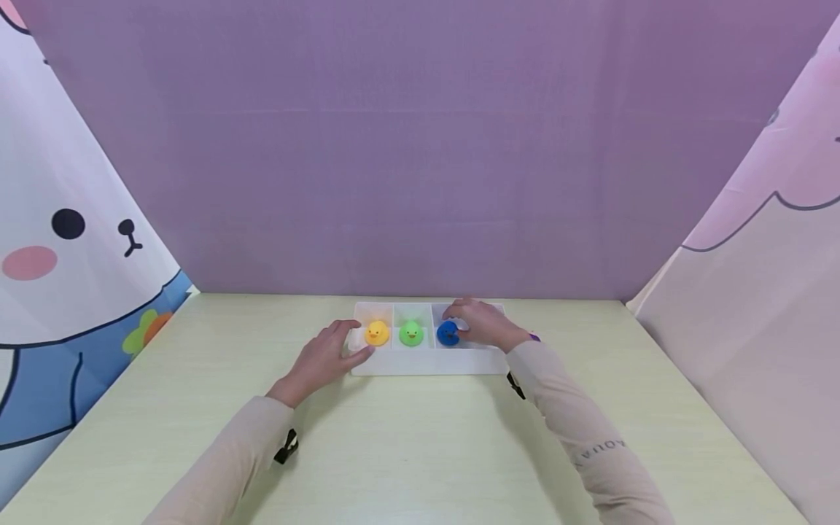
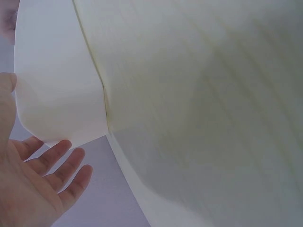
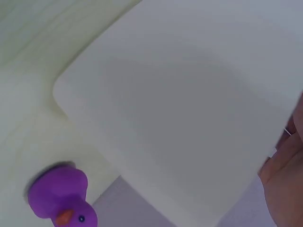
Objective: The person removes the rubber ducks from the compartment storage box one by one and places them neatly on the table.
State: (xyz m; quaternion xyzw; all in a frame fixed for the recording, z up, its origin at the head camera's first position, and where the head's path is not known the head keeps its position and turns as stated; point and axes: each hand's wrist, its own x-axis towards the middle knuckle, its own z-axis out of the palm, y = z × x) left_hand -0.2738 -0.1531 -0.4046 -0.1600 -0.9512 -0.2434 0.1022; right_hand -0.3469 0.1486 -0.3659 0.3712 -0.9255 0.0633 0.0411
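Observation:
A white divided tray (image 1: 426, 362) stands near the back of the table with toy ducks in its compartments. A yellow duck (image 1: 377, 333) sits in the left one and a green duck (image 1: 411, 333) in the one beside it. My right hand (image 1: 484, 324) pinches a blue duck (image 1: 448, 334) over the third compartment, thumb at its right side. That hand covers the tray's right end. My left hand (image 1: 323, 364) spans the tray's left end, thumb by the front rim. In the left wrist view its fingers are relaxed, fingertips right at the tray's end wall (image 2: 61, 109).
A purple duck (image 3: 59, 194) lies on the table just past the tray's right end, mostly hidden by my right wrist in the head view. Behind the pale table (image 1: 407, 452) rises a purple backdrop (image 1: 420, 146), with printed cloths at both sides.

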